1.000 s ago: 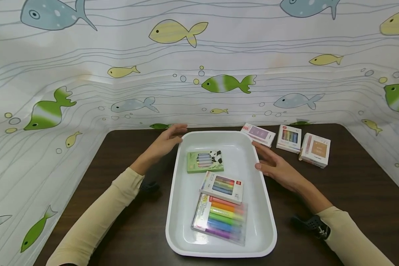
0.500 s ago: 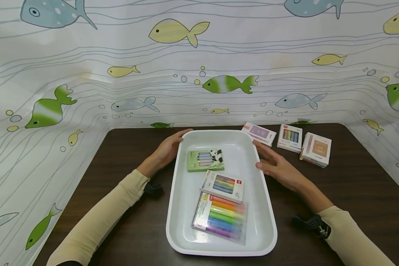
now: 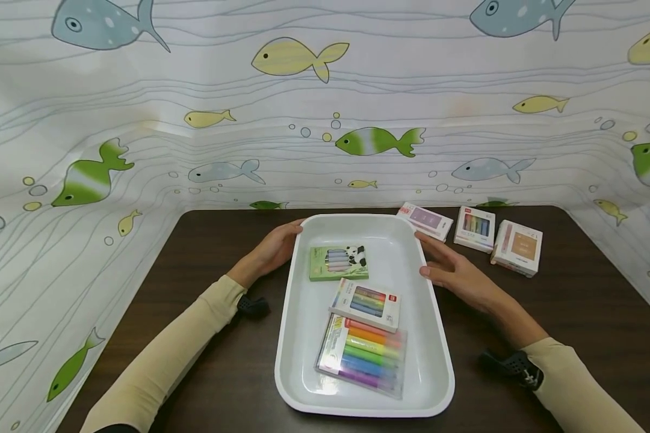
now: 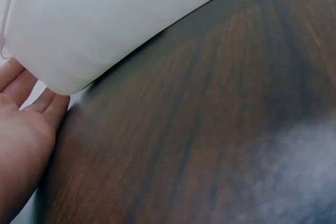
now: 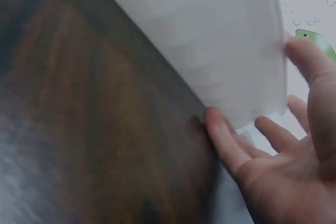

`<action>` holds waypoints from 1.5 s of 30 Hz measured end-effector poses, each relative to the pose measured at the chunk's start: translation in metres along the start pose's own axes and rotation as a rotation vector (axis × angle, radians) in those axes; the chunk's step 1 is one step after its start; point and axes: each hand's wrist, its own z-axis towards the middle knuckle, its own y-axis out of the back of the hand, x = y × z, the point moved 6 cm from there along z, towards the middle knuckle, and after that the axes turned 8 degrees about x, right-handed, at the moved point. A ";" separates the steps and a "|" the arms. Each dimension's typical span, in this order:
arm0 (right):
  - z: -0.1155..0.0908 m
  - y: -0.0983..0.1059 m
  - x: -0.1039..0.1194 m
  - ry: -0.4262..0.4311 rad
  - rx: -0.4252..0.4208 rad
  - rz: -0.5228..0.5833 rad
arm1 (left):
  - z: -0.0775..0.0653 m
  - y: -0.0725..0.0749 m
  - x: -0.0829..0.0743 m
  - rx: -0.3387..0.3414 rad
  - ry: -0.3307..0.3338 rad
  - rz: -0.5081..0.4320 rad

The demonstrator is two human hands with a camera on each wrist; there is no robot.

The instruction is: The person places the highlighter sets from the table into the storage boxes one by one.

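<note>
A white tray lies lengthwise on the table. Inside are a green box with a panda picture, a white box with a window of coloured sticks, and a clear case of rainbow-coloured thick sticks. My left hand rests against the tray's far left corner; its fingers reach behind that corner in the left wrist view, partly hidden. At the far right side, my right hand touches the tray with extended fingers, the thumb up at the rim in the right wrist view.
To the right of the tray's far end lie a box with a purple panel, a box with a window of coloured sticks and a box with a brown panel. A fish-patterned sheet rises behind the dark wood table.
My left hand has come in to the tray's far left corner, its raised fingers lowering behind it. My right hand stays by the right side. The head view has shifted slightly.
</note>
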 end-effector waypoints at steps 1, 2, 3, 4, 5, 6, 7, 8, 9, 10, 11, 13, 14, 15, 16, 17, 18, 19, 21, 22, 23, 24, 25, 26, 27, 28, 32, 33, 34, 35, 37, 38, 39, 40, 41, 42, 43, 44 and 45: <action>0.000 0.001 0.000 -0.002 -0.002 -0.021 | 0.000 0.000 0.001 0.000 0.002 -0.002; -0.001 0.001 0.000 -0.004 -0.003 -0.043 | 0.000 0.000 0.001 0.002 0.002 -0.001; -0.001 0.002 0.001 -0.006 -0.002 -0.060 | -0.001 0.000 0.002 0.000 0.002 -0.002; -0.002 0.003 0.001 -0.007 0.001 -0.075 | -0.001 0.000 0.002 -0.002 0.002 0.000; -0.002 0.003 0.002 -0.002 0.008 -0.083 | -0.001 0.001 0.003 -0.004 0.002 0.000; -0.002 0.004 0.002 0.002 0.012 -0.084 | -0.001 0.001 0.003 -0.005 0.001 0.001; -0.003 0.006 0.003 0.007 0.015 -0.087 | -0.002 0.001 0.003 -0.006 0.000 0.003; -0.004 0.008 0.005 0.015 0.015 -0.093 | -0.002 0.001 0.003 -0.005 -0.003 0.007; -0.004 0.010 0.007 0.022 0.013 -0.097 | -0.002 0.001 0.003 -0.006 -0.006 0.010; -0.005 0.014 0.009 0.028 0.004 -0.108 | -0.002 0.001 0.003 -0.006 -0.008 0.010; -0.007 0.017 0.012 0.035 -0.009 -0.120 | -0.002 0.001 0.002 -0.006 -0.011 0.008; -0.010 0.025 0.017 0.045 -0.045 -0.160 | -0.002 0.001 0.001 -0.006 -0.017 0.014; -0.012 0.029 0.020 0.052 -0.061 -0.175 | -0.001 0.001 0.001 -0.005 -0.019 0.018; -0.014 0.034 0.023 0.053 -0.078 -0.191 | -0.001 0.001 0.001 -0.006 -0.020 0.019; -0.017 0.038 0.026 0.053 -0.101 -0.209 | -0.001 0.001 0.001 -0.006 -0.021 0.017; -0.019 0.042 0.028 0.054 -0.123 -0.224 | -0.001 0.001 0.002 -0.005 -0.024 0.019; -0.021 0.046 0.030 0.050 -0.147 -0.243 | -0.001 0.001 0.002 -0.004 -0.027 0.021; -0.023 0.049 0.033 0.042 -0.170 -0.263 | -0.001 0.002 0.002 -0.004 -0.029 0.021; -0.029 0.057 0.036 0.009 -0.224 -0.314 | -0.001 0.002 0.002 -0.005 -0.034 0.015; -0.032 0.061 0.038 -0.015 -0.256 -0.343 | -0.002 0.002 0.002 -0.007 -0.035 0.014; -0.035 0.065 0.039 -0.040 -0.282 -0.372 | -0.002 0.002 0.002 -0.006 -0.036 0.019; -0.038 0.069 0.040 -0.067 -0.306 -0.405 | -0.002 0.002 0.002 -0.010 -0.036 0.020; -0.041 0.074 0.040 -0.087 -0.326 -0.420 | -0.002 0.001 0.002 -0.012 -0.034 0.021; -0.045 0.078 0.040 -0.110 -0.347 -0.433 | -0.003 0.001 0.001 -0.011 -0.034 0.019; -0.048 0.082 0.040 -0.130 -0.367 -0.446 | -0.003 0.001 0.001 -0.011 -0.034 0.020; -0.052 0.087 0.040 -0.147 -0.386 -0.452 | -0.002 0.001 0.001 -0.008 -0.034 0.022; -0.066 0.104 0.041 -0.195 -0.442 -0.469 | -0.001 0.000 0.001 0.006 -0.039 0.024; -0.069 0.108 0.041 -0.202 -0.454 -0.471 | -0.001 0.000 0.002 0.009 -0.040 0.028; -0.072 0.111 0.041 -0.206 -0.462 -0.473 | -0.002 0.000 0.002 0.010 -0.041 0.031; -0.075 0.114 0.042 -0.206 -0.468 -0.469 | -0.002 0.000 0.002 0.008 -0.039 0.033; -0.080 0.120 0.042 -0.202 -0.479 -0.462 | -0.003 0.000 0.002 0.001 -0.036 0.035; -0.083 0.123 0.042 -0.196 -0.485 -0.460 | -0.003 0.000 0.002 -0.007 -0.032 0.034; -0.085 0.125 0.042 -0.194 -0.490 -0.462 | -0.003 0.000 0.001 -0.014 -0.030 0.031; -0.087 0.128 0.042 -0.193 -0.500 -0.471 | -0.003 0.000 0.001 -0.019 -0.028 0.030; -0.089 0.131 0.041 -0.193 -0.509 -0.477 | -0.003 0.000 0.001 -0.023 -0.026 0.026; -0.091 0.135 0.040 -0.200 -0.518 -0.491 | -0.003 0.000 0.001 -0.026 -0.025 0.024; -0.093 0.139 0.039 -0.207 -0.525 -0.497 | -0.003 0.000 0.000 -0.027 -0.025 0.020; -0.095 0.143 0.038 -0.216 -0.531 -0.505 | -0.003 -0.001 0.000 -0.028 -0.022 0.014; -0.097 0.146 0.036 -0.229 -0.534 -0.515 | -0.004 -0.001 0.001 -0.028 -0.021 0.007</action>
